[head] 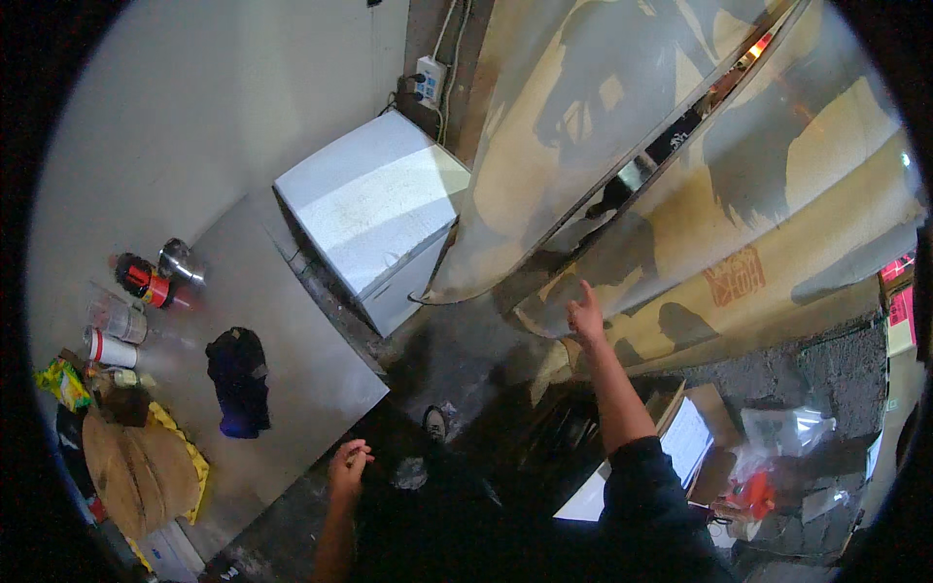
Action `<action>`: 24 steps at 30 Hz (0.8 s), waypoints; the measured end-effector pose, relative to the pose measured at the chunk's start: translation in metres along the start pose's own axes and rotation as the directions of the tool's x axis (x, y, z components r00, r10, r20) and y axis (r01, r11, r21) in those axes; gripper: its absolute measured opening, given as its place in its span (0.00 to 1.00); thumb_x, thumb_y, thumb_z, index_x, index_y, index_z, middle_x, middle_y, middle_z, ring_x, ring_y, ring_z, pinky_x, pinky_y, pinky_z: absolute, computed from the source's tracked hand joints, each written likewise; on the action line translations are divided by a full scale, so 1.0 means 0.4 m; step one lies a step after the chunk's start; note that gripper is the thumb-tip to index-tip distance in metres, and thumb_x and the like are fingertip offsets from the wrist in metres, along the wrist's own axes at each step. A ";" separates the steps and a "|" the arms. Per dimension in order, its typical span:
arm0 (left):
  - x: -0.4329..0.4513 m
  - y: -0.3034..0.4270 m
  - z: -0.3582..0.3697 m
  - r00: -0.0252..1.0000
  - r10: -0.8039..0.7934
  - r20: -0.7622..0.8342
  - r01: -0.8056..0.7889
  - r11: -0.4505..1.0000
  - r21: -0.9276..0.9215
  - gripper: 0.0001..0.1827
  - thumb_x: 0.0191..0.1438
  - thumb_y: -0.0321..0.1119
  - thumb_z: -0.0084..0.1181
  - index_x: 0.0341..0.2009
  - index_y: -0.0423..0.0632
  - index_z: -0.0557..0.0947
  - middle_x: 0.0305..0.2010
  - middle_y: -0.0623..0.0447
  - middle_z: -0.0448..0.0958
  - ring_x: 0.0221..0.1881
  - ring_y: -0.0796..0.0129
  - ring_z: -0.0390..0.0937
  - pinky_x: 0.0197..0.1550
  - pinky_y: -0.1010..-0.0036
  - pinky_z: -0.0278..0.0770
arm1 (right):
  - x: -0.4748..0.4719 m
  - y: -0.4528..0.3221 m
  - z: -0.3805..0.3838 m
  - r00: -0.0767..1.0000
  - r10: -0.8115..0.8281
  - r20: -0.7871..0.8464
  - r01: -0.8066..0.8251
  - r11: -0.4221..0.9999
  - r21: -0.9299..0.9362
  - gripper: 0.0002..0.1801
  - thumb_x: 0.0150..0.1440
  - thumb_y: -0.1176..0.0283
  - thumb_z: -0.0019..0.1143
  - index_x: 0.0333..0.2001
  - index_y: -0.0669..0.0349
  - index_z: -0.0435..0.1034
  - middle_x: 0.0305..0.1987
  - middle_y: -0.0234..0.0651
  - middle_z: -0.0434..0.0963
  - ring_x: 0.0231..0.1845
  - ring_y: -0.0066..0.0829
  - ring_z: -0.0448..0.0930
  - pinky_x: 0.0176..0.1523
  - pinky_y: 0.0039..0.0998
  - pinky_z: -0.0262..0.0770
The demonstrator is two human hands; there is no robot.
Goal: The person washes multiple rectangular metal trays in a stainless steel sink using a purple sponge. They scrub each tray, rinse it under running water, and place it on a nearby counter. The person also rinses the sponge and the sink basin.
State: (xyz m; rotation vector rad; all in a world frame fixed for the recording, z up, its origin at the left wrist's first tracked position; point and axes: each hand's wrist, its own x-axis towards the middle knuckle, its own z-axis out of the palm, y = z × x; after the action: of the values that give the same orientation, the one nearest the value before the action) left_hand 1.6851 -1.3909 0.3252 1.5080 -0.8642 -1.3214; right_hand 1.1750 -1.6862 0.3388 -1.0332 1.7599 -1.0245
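My right hand [585, 312] is raised at the lower edge of a printed beige and grey curtain [656, 248], index finger extended; whether it touches the cloth I cannot tell. My left hand [351, 465] hangs beside the table [306, 393], its fingers partly curled; a small thing may lie between the fingertips, too unclear to tell. A dark cloth bundle [239, 382] lies on the table. Beyond the table's corner stands a low white cabinet-like appliance [379, 204]. Through a slit between the two curtain panels, dark and bright things show.
Along the table's left side stand a dark bottle with a red label [144, 280], a metal cup [181, 261], a clear plastic jug [116, 315] and a round brown board [138, 474]. A power strip [430, 81] hangs on the wall. Papers [686, 437] and plastic bags [783, 430] lie right.
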 end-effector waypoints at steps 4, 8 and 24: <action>0.038 0.027 -0.005 0.988 -0.135 -0.072 0.133 0.991 -0.033 0.13 0.60 0.28 0.52 0.49 0.41 0.76 0.41 0.49 0.78 0.40 0.65 0.78 0.46 0.71 0.76 | 0.164 -0.028 -0.003 0.995 0.061 -0.083 -0.042 0.976 0.213 0.29 0.58 0.71 0.53 0.62 0.66 0.57 0.24 0.34 0.70 0.17 0.24 0.66 0.21 0.28 0.62; 0.063 0.062 -0.034 0.985 -0.107 -0.135 0.103 0.994 -0.036 0.13 0.61 0.29 0.52 0.49 0.39 0.76 0.42 0.48 0.77 0.43 0.65 0.76 0.48 0.70 0.76 | 0.312 0.018 -0.056 0.964 0.234 -0.129 -0.078 0.708 0.702 0.19 0.59 0.69 0.54 0.50 0.70 0.64 0.27 0.38 0.74 0.16 0.30 0.67 0.21 0.33 0.64; 0.092 0.120 -0.126 0.977 -0.175 -0.125 0.199 0.957 0.210 0.13 0.61 0.28 0.50 0.49 0.37 0.75 0.42 0.45 0.77 0.43 0.62 0.76 0.47 0.66 0.78 | 0.106 0.219 -0.032 0.639 0.584 -0.500 -0.207 0.757 0.620 0.16 0.48 0.68 0.64 0.35 0.64 0.66 0.28 0.36 0.69 0.25 0.33 0.72 0.25 0.31 0.66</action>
State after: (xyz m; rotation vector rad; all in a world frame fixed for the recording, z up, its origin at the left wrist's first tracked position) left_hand 1.7444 -1.4313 0.3582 1.8564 -0.8392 -1.2995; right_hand 1.1293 -1.6933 0.2523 0.1565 1.9604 -1.5586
